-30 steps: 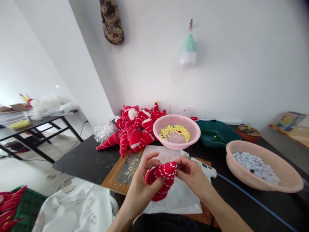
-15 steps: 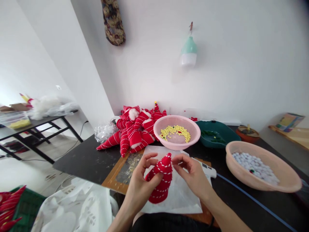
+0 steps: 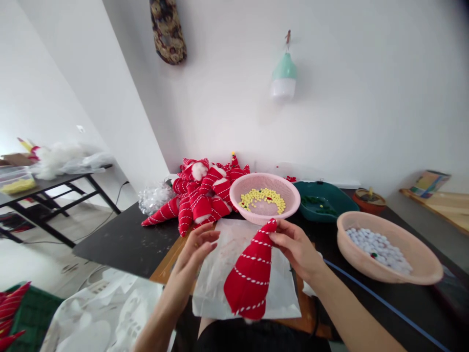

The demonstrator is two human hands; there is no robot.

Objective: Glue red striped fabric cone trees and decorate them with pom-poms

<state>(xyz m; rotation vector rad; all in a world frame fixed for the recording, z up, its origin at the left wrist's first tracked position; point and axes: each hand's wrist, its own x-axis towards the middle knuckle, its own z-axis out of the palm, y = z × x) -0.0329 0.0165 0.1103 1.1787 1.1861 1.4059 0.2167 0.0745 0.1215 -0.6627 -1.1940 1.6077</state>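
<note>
A red cone-shaped cloth piece [image 3: 251,274] with white dashed stitching hangs tilted, its tip up and its wide end down, over a white sheet [image 3: 210,288]. My right hand [image 3: 295,247] pinches it near the tip. To the left of the cone, my left hand [image 3: 192,256] is apart from it, fingers spread and holding nothing. Just beyond the tip stands a pink basket [image 3: 238,183] with yellow pompoms. A pile of similar red striped pieces [image 3: 200,200] lies behind my left hand.
Beyond my right hand are a green tray [image 3: 342,195] and a peach basin [image 3: 399,230] of white pompoms. A blue cord [image 3: 381,300] crosses the table at right. White plastic [image 3: 106,313] and a green crate [image 3: 36,318] are at lower left.
My left hand has let go of the red cone and moved left. The cone now hangs longer from my right hand, tilted. The view has shifted slightly.
</note>
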